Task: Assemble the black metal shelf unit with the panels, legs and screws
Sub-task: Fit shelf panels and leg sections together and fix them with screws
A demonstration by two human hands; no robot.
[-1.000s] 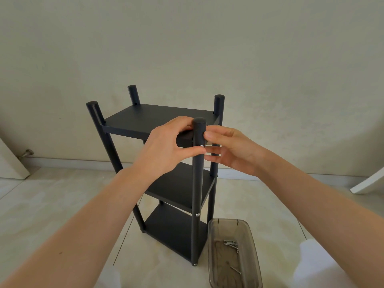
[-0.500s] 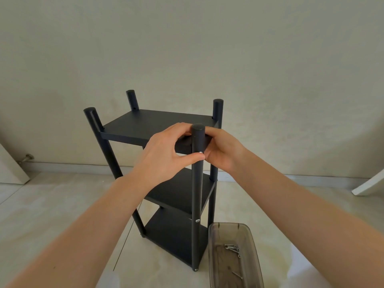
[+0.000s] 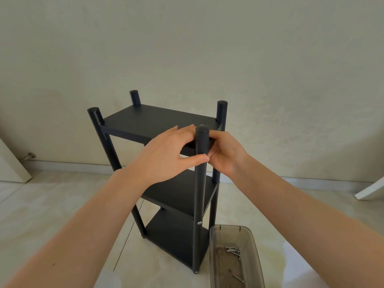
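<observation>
The black metal shelf unit (image 3: 158,121) stands upright on the floor with three panels and its round legs. Both hands meet at the top of the near front leg (image 3: 201,183). My left hand (image 3: 166,156) holds the corner of the top panel, thumb tip pressed against the leg beside a small silver screw (image 3: 205,154). My right hand (image 3: 226,152) is curled at the leg's right side, its fingertips at that screw. Another screw head (image 3: 199,223) shows lower on the same leg, at the middle panel.
A clear brown plastic tray (image 3: 216,256) with several loose screws and a small wrench lies on the tiled floor right of the shelf's foot. A plain wall stands behind. White boards lean at the far left (image 3: 10,165) and far right (image 3: 372,190).
My right hand closed in from the right onto the front leg beside my left thumb. The shelf now sits slightly lower in view.
</observation>
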